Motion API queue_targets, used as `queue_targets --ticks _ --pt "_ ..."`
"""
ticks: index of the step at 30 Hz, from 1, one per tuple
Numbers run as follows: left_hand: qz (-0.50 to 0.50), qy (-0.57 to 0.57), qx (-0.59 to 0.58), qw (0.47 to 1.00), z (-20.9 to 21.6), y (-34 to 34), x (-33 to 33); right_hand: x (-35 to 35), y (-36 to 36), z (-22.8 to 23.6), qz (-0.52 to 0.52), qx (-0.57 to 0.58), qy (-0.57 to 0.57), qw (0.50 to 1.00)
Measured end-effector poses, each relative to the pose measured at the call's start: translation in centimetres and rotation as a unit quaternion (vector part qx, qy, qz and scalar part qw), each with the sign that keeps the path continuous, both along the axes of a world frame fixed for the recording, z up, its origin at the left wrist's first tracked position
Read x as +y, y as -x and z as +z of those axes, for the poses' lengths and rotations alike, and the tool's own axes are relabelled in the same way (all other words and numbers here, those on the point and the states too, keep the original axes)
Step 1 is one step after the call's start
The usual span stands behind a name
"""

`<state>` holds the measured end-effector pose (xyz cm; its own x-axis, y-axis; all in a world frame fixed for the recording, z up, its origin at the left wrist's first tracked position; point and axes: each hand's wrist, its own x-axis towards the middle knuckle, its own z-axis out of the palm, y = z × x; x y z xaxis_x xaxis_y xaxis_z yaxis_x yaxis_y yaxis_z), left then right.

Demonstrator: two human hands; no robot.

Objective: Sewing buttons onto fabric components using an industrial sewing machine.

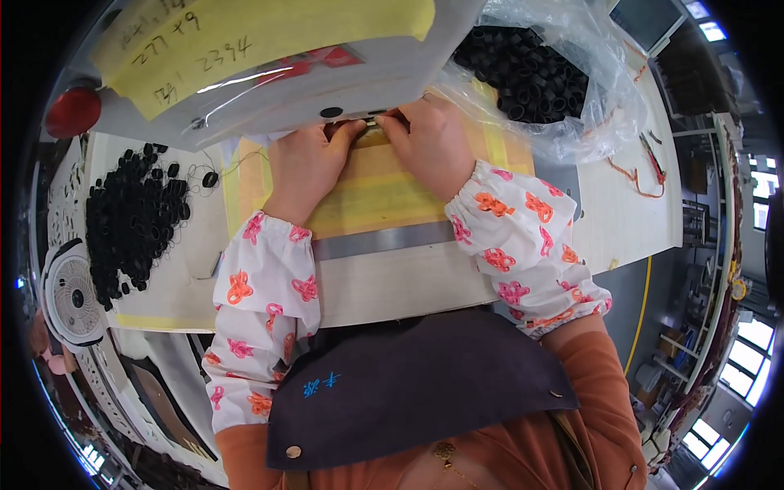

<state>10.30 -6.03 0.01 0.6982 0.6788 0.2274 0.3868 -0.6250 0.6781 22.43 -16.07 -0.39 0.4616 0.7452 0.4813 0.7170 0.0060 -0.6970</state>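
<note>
Both my hands meet under the front edge of a grey-white sewing machine head (pixel 327 90). My left hand (pixel 306 167) is closed, its thumb and fingers pinching one side of a small dark piece (pixel 370 122). From the other side my right hand (pixel 433 147) pinches the same piece, fingertips close to the left ones. Most of the piece is hidden by my fingers and the machine, so its full shape cannot be made out. Beneath my wrists lies a work surface covered with yellow tape (pixel 380 192).
A heap of black loops (pixel 135 220) with trailing threads lies on the left of the table. More black loops (pixel 531 77) fill a clear plastic bag (pixel 608 106) at the far right. Red-handled snips (pixel 653 159) on an orange cord lie beyond it. A white fan (pixel 75 296) stands left.
</note>
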Motion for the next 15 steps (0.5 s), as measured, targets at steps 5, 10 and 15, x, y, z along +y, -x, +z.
queue_targets --ticks 5,10,15 --pt "-0.003 -0.015 -0.003 1.000 -0.23 -0.12 0.03 0.10 -0.30 0.29 0.001 -0.004 0.046 0.999" --pt "-0.028 -0.025 -0.022 0.999 -0.43 0.22 0.37 0.37 -0.28 0.47 -0.006 -0.041 0.075 0.996" --pt "-0.021 0.034 -0.026 0.999 -0.66 0.76 0.51 0.67 -0.14 0.31 0.003 -0.040 0.114 0.993"
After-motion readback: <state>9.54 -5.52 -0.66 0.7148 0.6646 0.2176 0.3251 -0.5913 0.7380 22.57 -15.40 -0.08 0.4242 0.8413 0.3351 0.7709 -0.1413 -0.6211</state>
